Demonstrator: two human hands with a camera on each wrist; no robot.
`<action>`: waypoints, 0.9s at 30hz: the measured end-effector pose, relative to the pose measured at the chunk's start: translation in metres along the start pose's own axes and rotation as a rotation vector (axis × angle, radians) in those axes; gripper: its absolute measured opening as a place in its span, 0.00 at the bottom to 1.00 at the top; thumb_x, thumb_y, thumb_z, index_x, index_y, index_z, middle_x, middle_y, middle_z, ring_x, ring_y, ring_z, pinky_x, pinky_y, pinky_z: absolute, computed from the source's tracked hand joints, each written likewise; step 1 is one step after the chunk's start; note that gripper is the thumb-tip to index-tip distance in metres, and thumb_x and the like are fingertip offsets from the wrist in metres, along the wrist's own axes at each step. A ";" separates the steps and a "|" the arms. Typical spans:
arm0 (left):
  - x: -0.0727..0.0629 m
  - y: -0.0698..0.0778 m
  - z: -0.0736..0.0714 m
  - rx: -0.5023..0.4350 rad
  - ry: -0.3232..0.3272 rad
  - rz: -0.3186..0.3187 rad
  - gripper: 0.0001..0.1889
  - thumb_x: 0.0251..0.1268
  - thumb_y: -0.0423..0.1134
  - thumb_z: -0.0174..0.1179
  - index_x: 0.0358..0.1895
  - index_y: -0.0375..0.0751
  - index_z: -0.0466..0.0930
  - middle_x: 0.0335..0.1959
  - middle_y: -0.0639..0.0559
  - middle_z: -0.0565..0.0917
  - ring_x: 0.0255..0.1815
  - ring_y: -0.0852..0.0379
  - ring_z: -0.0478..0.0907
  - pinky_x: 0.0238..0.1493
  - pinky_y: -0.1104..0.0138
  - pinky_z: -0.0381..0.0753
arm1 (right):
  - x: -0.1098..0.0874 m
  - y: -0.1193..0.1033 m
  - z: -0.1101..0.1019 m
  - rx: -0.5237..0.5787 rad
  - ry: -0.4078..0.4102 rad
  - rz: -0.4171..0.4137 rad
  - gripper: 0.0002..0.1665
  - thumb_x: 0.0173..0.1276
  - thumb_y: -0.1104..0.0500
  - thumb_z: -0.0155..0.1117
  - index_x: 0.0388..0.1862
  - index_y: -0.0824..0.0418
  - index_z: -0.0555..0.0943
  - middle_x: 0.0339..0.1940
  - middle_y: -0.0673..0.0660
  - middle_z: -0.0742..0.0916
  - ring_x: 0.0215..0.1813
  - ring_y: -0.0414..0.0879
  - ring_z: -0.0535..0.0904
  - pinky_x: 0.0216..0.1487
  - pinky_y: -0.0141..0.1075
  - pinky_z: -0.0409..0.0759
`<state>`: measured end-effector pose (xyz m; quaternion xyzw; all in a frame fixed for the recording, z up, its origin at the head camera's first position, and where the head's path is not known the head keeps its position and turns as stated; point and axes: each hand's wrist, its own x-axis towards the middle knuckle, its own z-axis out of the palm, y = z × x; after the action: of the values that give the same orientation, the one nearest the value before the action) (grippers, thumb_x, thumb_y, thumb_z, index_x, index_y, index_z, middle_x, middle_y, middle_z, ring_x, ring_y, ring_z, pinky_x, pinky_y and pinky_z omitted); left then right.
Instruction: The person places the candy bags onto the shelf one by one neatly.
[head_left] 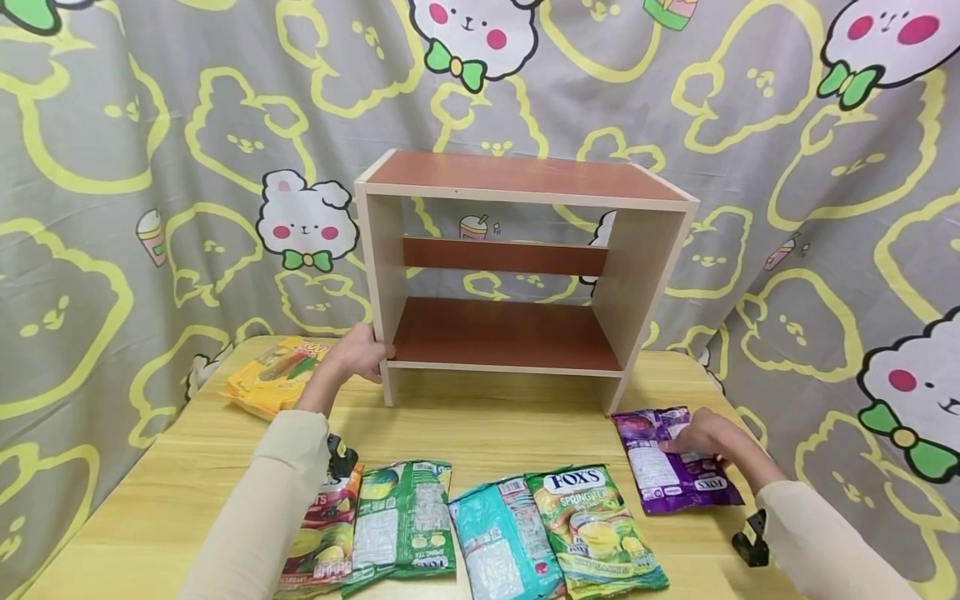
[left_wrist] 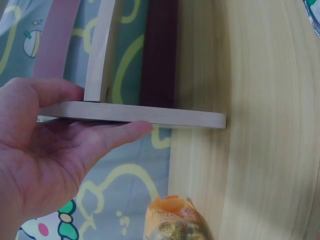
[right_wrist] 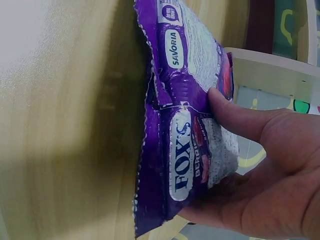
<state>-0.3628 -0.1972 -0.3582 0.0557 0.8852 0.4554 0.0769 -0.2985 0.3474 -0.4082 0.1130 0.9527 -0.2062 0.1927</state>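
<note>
A small wooden shelf (head_left: 517,333) with reddish-brown boards stands at the back of the table. My left hand (head_left: 360,352) grips the front edge of its left side panel (left_wrist: 135,114), thumb on the inner face and fingers along the outer one. At the right, my right hand (head_left: 705,435) holds a purple Fox's candy bag (head_left: 667,475), back side up. In the right wrist view the thumb presses on top of the bag (right_wrist: 182,100) and the other fingers go under it, partly hidden.
Along the front lie a red candy bag (head_left: 330,525), a green bag (head_left: 408,521), a teal bag (head_left: 506,542) and a green-yellow Fox's spring tea bag (head_left: 596,533). A yellow bag (head_left: 270,379) lies left of the shelf. A patterned curtain (head_left: 225,167) hangs behind the table.
</note>
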 end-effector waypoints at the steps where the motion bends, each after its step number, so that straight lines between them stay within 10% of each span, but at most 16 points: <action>1: 0.000 0.000 0.000 0.001 0.001 0.001 0.26 0.67 0.32 0.51 0.64 0.19 0.66 0.57 0.22 0.76 0.41 0.41 0.84 0.38 0.56 0.90 | -0.001 0.000 -0.001 -0.001 0.002 -0.014 0.55 0.63 0.44 0.74 0.57 0.91 0.60 0.49 0.82 0.75 0.54 0.74 0.76 0.45 0.58 0.86; 12: 0.000 -0.001 0.001 -0.008 -0.007 0.011 0.26 0.66 0.31 0.51 0.65 0.19 0.64 0.57 0.22 0.76 0.40 0.41 0.84 0.37 0.55 0.90 | -0.013 -0.003 -0.014 0.124 -0.005 -0.133 0.35 0.61 0.54 0.74 0.49 0.82 0.71 0.35 0.66 0.83 0.36 0.52 0.83 0.37 0.46 0.86; 27: 0.000 -0.002 0.000 -0.008 -0.001 0.009 0.27 0.67 0.32 0.52 0.66 0.19 0.64 0.59 0.21 0.75 0.42 0.41 0.84 0.39 0.55 0.90 | -0.022 -0.003 -0.034 0.382 -0.160 -0.204 0.22 0.66 0.67 0.65 0.54 0.81 0.76 0.32 0.58 0.88 0.35 0.49 0.87 0.40 0.44 0.89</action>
<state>-0.3629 -0.1983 -0.3597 0.0594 0.8831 0.4593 0.0755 -0.2905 0.3561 -0.3698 0.0338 0.8844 -0.4096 0.2211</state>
